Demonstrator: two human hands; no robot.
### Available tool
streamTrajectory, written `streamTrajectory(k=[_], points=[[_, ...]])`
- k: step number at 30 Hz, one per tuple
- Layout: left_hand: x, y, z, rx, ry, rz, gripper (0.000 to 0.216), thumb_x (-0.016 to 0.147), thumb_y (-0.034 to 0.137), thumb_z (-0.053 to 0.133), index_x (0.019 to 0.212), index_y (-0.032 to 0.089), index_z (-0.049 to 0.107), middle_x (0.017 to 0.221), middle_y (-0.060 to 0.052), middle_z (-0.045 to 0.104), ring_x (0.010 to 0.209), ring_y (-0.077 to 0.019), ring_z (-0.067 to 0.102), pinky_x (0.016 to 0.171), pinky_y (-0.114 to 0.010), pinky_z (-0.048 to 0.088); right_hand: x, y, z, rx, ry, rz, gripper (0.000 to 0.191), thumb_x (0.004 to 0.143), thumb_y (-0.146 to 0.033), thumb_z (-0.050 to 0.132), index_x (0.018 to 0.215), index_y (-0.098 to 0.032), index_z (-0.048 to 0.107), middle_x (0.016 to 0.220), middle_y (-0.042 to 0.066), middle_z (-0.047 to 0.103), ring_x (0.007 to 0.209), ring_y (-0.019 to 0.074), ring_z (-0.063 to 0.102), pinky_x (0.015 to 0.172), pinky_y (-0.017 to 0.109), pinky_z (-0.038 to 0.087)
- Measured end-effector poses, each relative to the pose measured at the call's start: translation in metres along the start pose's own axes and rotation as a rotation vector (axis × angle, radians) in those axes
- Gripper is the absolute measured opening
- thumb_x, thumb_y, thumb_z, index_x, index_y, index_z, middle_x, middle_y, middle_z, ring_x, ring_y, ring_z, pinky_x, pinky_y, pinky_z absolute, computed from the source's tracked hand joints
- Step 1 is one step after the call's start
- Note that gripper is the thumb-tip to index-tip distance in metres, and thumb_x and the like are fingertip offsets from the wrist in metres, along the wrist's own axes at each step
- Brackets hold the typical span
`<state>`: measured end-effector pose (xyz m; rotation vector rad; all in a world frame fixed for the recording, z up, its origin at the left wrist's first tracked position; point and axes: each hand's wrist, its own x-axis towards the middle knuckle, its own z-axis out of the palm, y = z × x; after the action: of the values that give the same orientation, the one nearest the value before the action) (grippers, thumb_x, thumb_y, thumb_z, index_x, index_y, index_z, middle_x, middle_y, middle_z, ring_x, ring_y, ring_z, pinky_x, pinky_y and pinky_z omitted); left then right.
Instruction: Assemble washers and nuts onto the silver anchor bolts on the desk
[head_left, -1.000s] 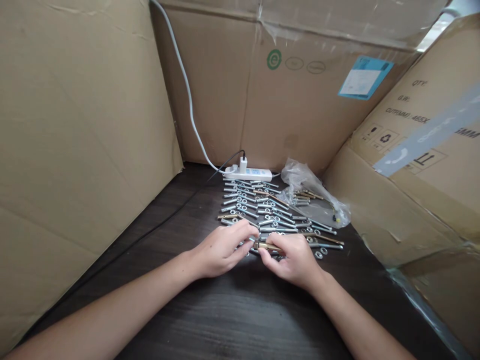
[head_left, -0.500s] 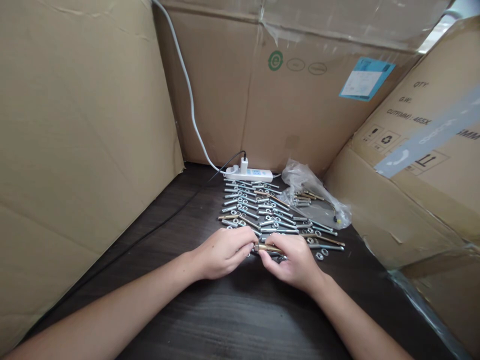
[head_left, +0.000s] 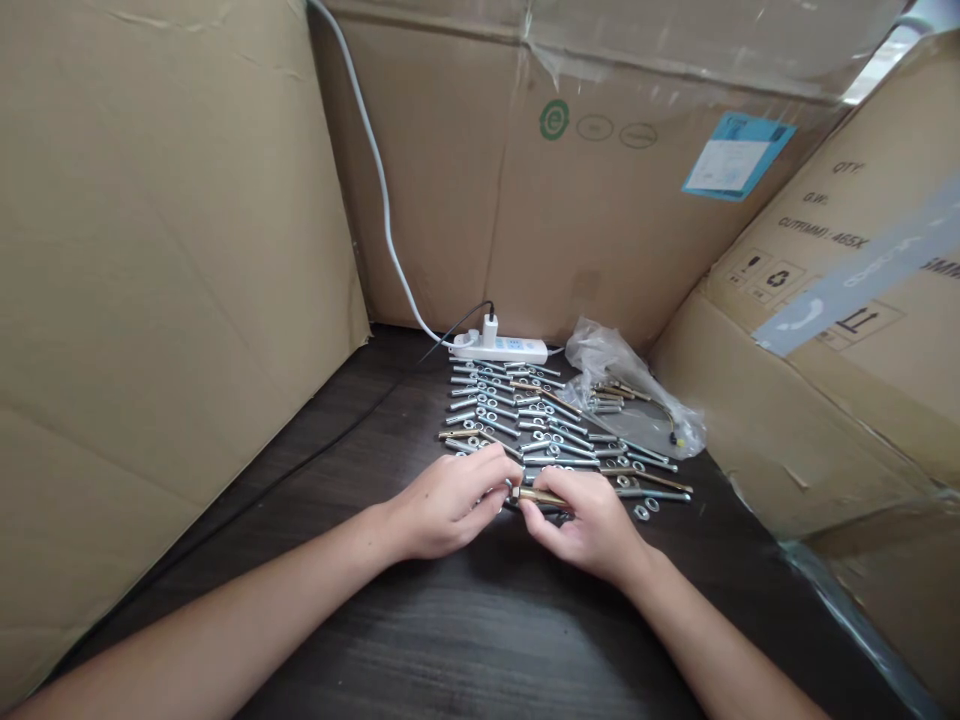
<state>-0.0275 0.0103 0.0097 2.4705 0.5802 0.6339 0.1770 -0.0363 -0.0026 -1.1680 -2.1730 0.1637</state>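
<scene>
My right hand (head_left: 589,515) is closed around a gold-coloured expansion bolt (head_left: 541,496), held level just above the table. A hex nut (head_left: 515,494) sits on the bolt's left end. My left hand (head_left: 454,500) has its thumb and fingers curled at that nut; its far fingertips are partly hidden. Beyond both hands lie rows of disassembled bolts and sleeves (head_left: 559,462), mostly silver with a few gold ones. Loose nuts and washers (head_left: 491,410) are spread among them. Near my right hand lie a nut (head_left: 641,513) and a washer (head_left: 652,505).
A white power strip (head_left: 501,349) with a plug and cables stands behind the rows. To its right lies a clear plastic bag (head_left: 611,350) with more bolts inside. Cardboard boxes (head_left: 450,180) wall the dark table (head_left: 450,640) at left, back and right. A black cable (head_left: 300,465) crosses the left side.
The left fingers have shifted slightly at the nut, with the thumb and forefinger a little farther apart. My right hand keeps its hold on the bolt.
</scene>
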Motion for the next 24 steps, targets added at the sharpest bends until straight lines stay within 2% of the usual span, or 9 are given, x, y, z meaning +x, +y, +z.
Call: streamTrajectory(k=[11,15,18,21,24], points=[[0.0018,0.0007,-0.0006,0.03,-0.069,-0.011,0.015,0.093,0.018,0.035,0.089,0.018,0.05,0.081,-0.001,0.056,0.072,-0.0128,0.051,0.066,-0.023,0.036,0.0,-0.0014,0.0006,0.06,0.04,-0.053,0.005,0.08,-0.023,0.057,0.077,-0.018,0.055,0.067,0.001,0.06,0.057,0.0116,0.054,0.058,0.022,0.042],[0.0022,-0.0005,0.0002,0.048,-0.102,0.008,0.019,0.093,0.019,0.034,0.082,0.017,0.05,0.078,-0.001,0.056,0.071,-0.0132,0.05,0.065,-0.023,0.036,-0.0003,-0.0018,0.0002,0.043,0.033,-0.066,0.007,0.078,-0.022,0.057,0.073,-0.018,0.054,0.062,-0.001,0.057,0.053,0.0103,0.048,0.055,0.022,0.037],[0.0014,-0.0002,0.0013,0.039,-0.117,-0.008,0.017,0.093,0.02,0.035,0.088,0.018,0.05,0.083,-0.001,0.056,0.074,-0.0139,0.051,0.067,-0.024,0.037,-0.0004,-0.0019,0.0001,0.009,0.046,-0.077,0.013,0.077,-0.023,0.056,0.066,-0.018,0.052,0.055,-0.003,0.05,0.047,0.0086,0.041,0.051,0.021,0.033],[0.0001,0.0014,0.0011,0.02,-0.069,-0.036,0.012,0.093,0.022,0.036,0.097,0.019,0.047,0.088,-0.001,0.055,0.074,-0.0134,0.05,0.067,-0.023,0.037,-0.0006,-0.0018,0.0003,0.003,0.055,-0.067,0.015,0.076,-0.024,0.056,0.064,-0.018,0.051,0.052,-0.005,0.047,0.045,0.0076,0.038,0.049,0.02,0.031],[-0.0005,0.0033,-0.0004,0.018,-0.037,-0.002,0.01,0.092,0.019,0.037,0.098,0.019,0.045,0.089,-0.002,0.052,0.072,-0.0127,0.048,0.065,-0.023,0.036,-0.001,-0.0013,0.0008,0.01,0.056,-0.048,0.016,0.075,-0.023,0.057,0.063,-0.018,0.049,0.05,-0.006,0.042,0.043,0.0068,0.035,0.047,0.02,0.029]])
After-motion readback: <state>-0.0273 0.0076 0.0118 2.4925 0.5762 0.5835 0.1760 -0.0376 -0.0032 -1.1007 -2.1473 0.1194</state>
